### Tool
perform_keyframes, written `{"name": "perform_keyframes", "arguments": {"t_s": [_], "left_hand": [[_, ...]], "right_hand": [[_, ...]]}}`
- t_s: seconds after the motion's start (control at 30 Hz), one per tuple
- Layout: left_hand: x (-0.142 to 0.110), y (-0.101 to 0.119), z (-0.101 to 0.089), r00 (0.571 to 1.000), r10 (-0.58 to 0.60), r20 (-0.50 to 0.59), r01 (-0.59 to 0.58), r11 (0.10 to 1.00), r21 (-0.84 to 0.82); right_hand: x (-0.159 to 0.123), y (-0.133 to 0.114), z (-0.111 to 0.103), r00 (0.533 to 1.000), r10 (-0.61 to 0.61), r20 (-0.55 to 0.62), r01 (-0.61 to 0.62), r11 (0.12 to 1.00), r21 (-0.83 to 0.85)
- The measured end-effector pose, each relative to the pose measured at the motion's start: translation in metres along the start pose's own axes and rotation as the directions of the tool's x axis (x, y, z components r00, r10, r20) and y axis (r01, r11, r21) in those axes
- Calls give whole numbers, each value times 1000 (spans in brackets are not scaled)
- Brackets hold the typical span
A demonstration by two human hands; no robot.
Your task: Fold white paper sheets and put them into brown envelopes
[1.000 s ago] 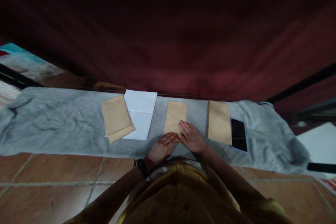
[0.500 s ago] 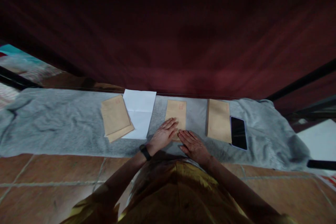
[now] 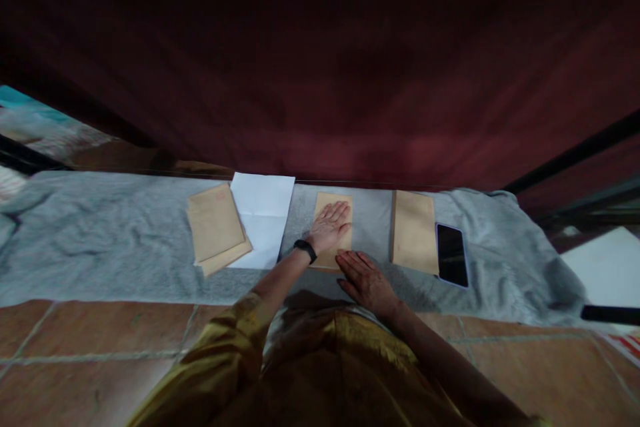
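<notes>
Lying flat, unclenched, left hand and right hand touch an oblong brown-paper envelope on fuzzy grey cloth.

- The left hand covers much of the middle kraft envelope.
- Fingers of the right hand hide its near right corner.
- Kraft envelopes overlap the white sheet's left side; their red print is too small to read.
- The picture's left edge cuts the grey blanket.
</notes>
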State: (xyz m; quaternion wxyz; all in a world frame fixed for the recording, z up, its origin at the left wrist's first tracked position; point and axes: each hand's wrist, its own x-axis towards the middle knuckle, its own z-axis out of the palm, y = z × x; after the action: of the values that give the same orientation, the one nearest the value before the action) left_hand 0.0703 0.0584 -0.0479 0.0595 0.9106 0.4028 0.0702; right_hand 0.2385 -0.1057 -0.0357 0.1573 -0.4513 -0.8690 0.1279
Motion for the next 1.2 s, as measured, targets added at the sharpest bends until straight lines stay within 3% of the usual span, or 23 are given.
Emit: {"name": "perform_keyframes", "arguments": {"t_s": [0.17,0.8,1.2], "left_hand": [[-10,-2,2,995,102,17,-102,995,-9],[-63,7,-1,966,259,8,-258,963,-76],[-91,25,-10,966,243,93,-233,967,-103]], "right_hand": [[0,1,0,1000,5,0,-5,1000,1],[-2,1,3,998,-10,-66,12,1000,19],[-7,5,3,996,-59,-73,60,998,10]]}}
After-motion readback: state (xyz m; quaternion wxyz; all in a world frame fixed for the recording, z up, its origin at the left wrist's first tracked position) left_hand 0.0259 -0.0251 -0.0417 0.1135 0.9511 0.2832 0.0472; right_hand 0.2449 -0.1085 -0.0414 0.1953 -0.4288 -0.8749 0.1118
